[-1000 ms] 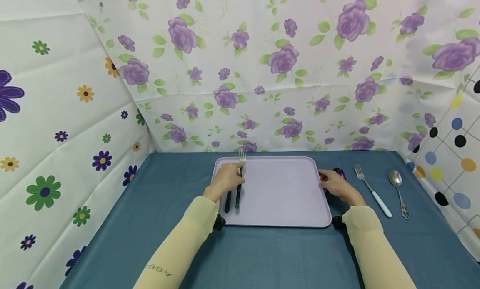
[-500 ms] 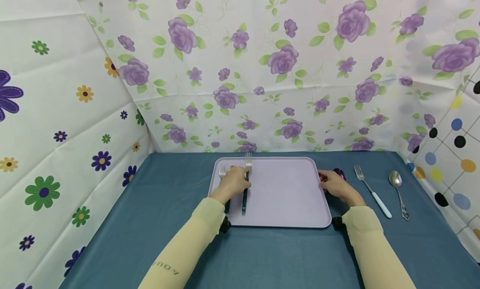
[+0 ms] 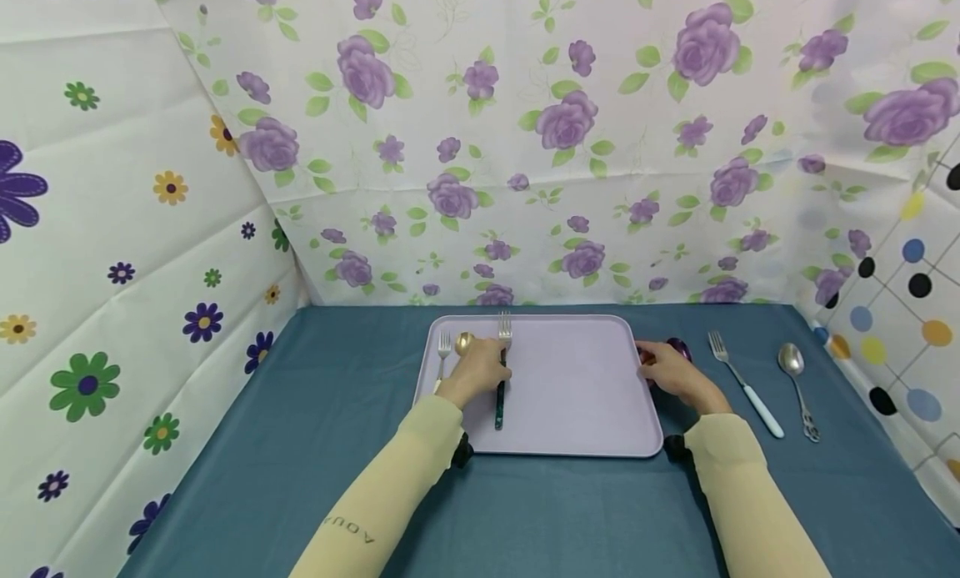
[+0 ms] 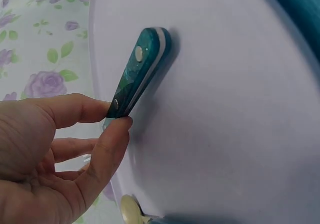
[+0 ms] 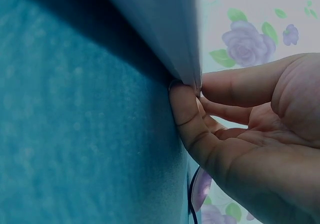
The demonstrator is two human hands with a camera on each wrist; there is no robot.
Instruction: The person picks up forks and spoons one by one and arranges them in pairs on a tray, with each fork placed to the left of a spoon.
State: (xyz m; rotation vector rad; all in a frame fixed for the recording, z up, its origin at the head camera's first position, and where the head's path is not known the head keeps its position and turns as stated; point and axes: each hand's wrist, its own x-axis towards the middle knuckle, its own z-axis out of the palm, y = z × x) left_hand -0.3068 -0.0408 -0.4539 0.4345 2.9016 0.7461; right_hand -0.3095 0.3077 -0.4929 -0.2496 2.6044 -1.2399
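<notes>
A pale lilac tray (image 3: pixel 573 386) lies on the blue cloth. Over its left half, my left hand (image 3: pixel 478 369) pinches a fork (image 3: pixel 500 399) between thumb and fingertip, tines pointing to the far side. The left wrist view shows the fork's dark green riveted handle (image 4: pixel 137 73) at a slant close over the tray. Left of that hand lie a small fork (image 3: pixel 444 344) and a gold spoon (image 3: pixel 464 342), their lower parts hidden by the hand and sleeve. At the tray's right edge my right hand (image 3: pixel 670 368) pinches the rim (image 5: pixel 172 38) between thumb and finger.
A dark purple, shiny utensil (image 3: pixel 679 346) sticks out beyond the right hand. Farther right lie a white-handled fork (image 3: pixel 761 407) and a silver spoon (image 3: pixel 792 359) with an ornate handle. A flowered cloth wall (image 3: pixel 480 144) rises behind the table.
My left hand has carried the green-handled fork rightward and slightly nearer across the tray, uncovering the small fork and the gold spoon. The right hand has stayed at the rim.
</notes>
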